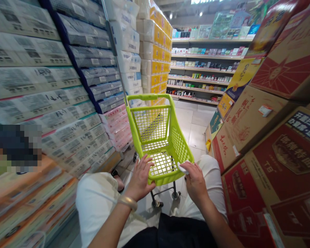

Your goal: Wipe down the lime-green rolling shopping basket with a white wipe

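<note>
Shopping cart (179, 143): light green, upright, centred between the person's knees; basket has grid walls and a grid floor.
Left hand (141, 177): fingers spread over the near left corner of the basket, thumb beside the near rim; firmness of contact cannot be told.
Right hand (195, 179): fingers bent, pinching a white cloth (182, 167) against the near right corner of the rim.
Bracelet (127, 202): gold-coloured, worn on the left wrist.
Pole (113, 43): thin, metallic, with a grey sleeve; rises from the far left corner of the basket.
Near wheels (157, 204): two, dark, on the floor below the basket.
Trousers (98, 203): white, one leg left of the cart, one right.
Left side: wrapped packs (33, 79) in tall stacks, several with handwritten figures.
Far left: yellow packs (158, 51), stacked beyond the cart.
Right side: cardboard boxes (244, 119), red and brown, stacked and printed.
Far end: shelves (204, 57) with rows of small boxes and bottles.
Floor (198, 119): pale tiles, running from the cart toward the shelves.
</note>
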### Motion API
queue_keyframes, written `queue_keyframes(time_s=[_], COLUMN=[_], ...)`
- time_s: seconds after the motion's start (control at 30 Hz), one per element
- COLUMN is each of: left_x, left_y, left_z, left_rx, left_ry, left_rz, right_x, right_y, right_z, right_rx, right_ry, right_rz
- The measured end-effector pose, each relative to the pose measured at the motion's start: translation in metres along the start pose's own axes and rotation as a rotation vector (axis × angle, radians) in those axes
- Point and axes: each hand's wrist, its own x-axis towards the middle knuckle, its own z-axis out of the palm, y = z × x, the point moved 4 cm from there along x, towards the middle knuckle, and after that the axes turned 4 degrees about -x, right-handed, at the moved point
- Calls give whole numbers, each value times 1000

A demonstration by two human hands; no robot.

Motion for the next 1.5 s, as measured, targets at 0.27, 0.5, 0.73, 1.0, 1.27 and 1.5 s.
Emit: queue_keyframes(time_s=[0.27, 0.5, 0.73, 1.0, 1.27, 1.5], left_x=[-10, -17, -13, -23, -23, -24], left_y=[-27, 11, 26, 25, 28, 26], left_z=[-21, -14, -7, -9, -9, -7], left_rx=[204, 176, -22, -49, -72, -65], left_ry=[43, -24, -20, 113, 140, 147], left_rz=[-102, -39, -152, -118, -86, -86], right_x=[0, -3, -8, 6, 10, 22], right_y=[-46, -75, -86, -69, -67, -52], right_z=[9, 8, 6, 2, 4, 3], right_rx=[87, 148, 149, 124, 135, 89], right_ry=[-35, -99, -151, -120, -143, -145], right_rz=[-73, -230, -401, -452, -437, -411])
